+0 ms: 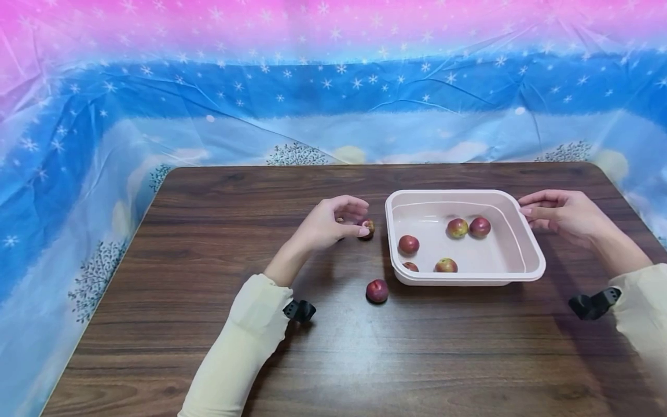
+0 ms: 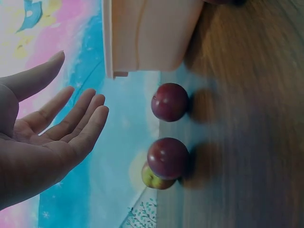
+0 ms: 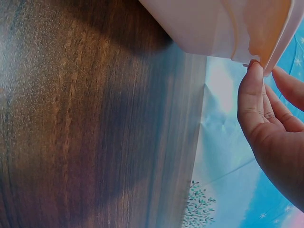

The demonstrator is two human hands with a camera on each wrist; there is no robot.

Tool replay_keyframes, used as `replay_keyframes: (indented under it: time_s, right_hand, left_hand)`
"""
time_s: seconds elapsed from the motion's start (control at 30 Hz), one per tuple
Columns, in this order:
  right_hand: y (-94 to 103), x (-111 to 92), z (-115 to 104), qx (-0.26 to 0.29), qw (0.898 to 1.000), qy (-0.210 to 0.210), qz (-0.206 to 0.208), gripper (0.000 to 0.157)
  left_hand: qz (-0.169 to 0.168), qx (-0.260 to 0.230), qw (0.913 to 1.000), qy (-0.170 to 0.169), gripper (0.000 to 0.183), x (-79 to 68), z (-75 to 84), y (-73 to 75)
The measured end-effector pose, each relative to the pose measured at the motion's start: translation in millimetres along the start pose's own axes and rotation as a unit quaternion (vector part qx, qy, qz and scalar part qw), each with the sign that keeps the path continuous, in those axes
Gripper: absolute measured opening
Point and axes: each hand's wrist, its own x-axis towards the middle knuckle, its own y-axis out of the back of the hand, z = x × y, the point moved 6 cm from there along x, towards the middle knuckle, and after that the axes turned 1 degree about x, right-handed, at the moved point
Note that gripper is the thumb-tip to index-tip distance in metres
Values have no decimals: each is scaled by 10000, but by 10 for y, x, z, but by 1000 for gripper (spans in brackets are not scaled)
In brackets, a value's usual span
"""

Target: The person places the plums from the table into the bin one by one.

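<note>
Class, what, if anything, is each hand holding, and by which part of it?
The right hand pinches the pale plastic tub by its right-side rim; the left hand holds nothing.

Dark wood-grain table, pink-and-blue snowflake cloth behind it

The person's left sleeve is a plain, pale cream, smooth down the forearm and lightly rumpled by the left cuff. Just right of that cuff I see a small black device, angular and dotted. Well to the cuff's right come a matching right sleeve, softly creased, and a second chunky black device.
</note>
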Motion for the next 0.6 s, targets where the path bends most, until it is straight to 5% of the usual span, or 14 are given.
replay_keyframes:
  time_s: [0.6]
  right_hand:
    - [9,-6,-3,-194,9997,-11,132,24]
  left_hand:
    - [-945,279,9950,161,41,-138,-304,-253]
